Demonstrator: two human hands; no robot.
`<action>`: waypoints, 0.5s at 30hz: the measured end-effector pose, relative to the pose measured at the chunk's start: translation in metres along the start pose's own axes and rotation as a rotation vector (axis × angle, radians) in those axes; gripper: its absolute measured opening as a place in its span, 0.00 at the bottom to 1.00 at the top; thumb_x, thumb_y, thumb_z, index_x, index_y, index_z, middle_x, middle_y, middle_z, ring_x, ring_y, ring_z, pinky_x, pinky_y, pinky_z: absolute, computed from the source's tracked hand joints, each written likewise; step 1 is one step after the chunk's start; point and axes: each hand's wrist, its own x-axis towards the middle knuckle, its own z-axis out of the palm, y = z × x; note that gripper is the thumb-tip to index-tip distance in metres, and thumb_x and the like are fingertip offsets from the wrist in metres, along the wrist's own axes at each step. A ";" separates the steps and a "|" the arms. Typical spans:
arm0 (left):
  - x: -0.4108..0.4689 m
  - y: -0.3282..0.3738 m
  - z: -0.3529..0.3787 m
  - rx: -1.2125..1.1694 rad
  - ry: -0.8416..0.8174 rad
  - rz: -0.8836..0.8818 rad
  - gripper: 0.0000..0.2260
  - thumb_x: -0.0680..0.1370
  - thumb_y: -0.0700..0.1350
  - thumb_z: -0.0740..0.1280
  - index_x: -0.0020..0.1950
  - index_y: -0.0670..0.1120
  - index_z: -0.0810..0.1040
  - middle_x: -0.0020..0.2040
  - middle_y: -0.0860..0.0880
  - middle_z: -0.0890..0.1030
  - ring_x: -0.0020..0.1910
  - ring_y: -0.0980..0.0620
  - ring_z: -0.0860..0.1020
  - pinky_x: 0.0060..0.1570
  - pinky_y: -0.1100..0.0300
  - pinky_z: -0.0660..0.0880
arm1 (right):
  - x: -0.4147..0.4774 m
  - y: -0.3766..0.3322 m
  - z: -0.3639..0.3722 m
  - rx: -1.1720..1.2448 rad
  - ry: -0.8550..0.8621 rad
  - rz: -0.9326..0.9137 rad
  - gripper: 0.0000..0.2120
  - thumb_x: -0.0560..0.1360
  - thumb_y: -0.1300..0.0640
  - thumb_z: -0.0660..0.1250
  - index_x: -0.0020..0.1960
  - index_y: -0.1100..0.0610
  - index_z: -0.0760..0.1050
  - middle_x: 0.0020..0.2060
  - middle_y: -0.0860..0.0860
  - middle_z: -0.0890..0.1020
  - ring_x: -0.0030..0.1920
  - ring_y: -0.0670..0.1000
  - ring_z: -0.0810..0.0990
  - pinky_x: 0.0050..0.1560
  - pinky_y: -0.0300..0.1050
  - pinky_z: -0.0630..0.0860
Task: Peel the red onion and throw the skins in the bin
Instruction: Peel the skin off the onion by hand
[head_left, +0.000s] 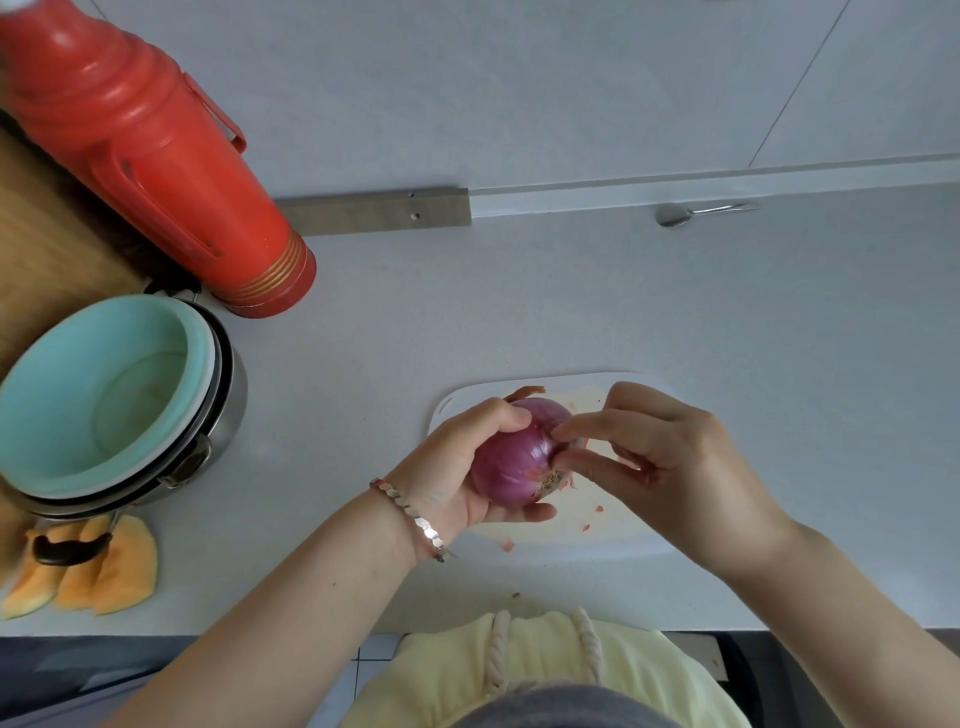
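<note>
My left hand (457, 467) grips a red onion (514, 462) just above a white cutting board (597, 540), fingers curled round its left side and palm under it. The onion's purple flesh shows, and its root end points toward me. My right hand (670, 467) reaches in from the right, with thumb and fingertips pinching skin at the onion's right side near the root. A strip of dry orange skin (527, 392) sticks out behind the onion. Small pink skin scraps (592, 519) lie scattered on the board. No bin is in view.
A tall red thermos (156, 156) stands at the back left. A steel pot holding a mint-green bowl (104, 395) sits left of the board. Melon slices (88, 571) lie at the counter's front left edge. A metal spoon (691, 212) lies by the wall.
</note>
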 end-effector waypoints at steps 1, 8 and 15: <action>0.000 0.000 0.000 -0.001 0.002 -0.001 0.11 0.66 0.48 0.62 0.37 0.50 0.84 0.38 0.47 0.82 0.38 0.47 0.80 0.36 0.55 0.79 | 0.000 0.000 0.001 -0.002 0.013 -0.002 0.09 0.71 0.54 0.66 0.45 0.57 0.82 0.34 0.35 0.63 0.29 0.37 0.62 0.34 0.23 0.60; 0.001 0.001 0.000 0.036 0.047 0.011 0.11 0.65 0.48 0.62 0.37 0.50 0.84 0.37 0.47 0.82 0.37 0.47 0.81 0.37 0.54 0.80 | -0.001 0.000 0.002 -0.027 0.024 -0.018 0.11 0.71 0.53 0.66 0.46 0.59 0.81 0.34 0.33 0.63 0.30 0.40 0.61 0.35 0.22 0.60; 0.000 -0.001 0.001 0.041 0.039 -0.003 0.11 0.66 0.47 0.62 0.36 0.50 0.84 0.37 0.48 0.83 0.35 0.49 0.81 0.38 0.53 0.79 | -0.003 0.002 0.005 -0.026 0.039 -0.002 0.10 0.70 0.53 0.66 0.45 0.58 0.82 0.35 0.35 0.63 0.31 0.36 0.63 0.35 0.22 0.60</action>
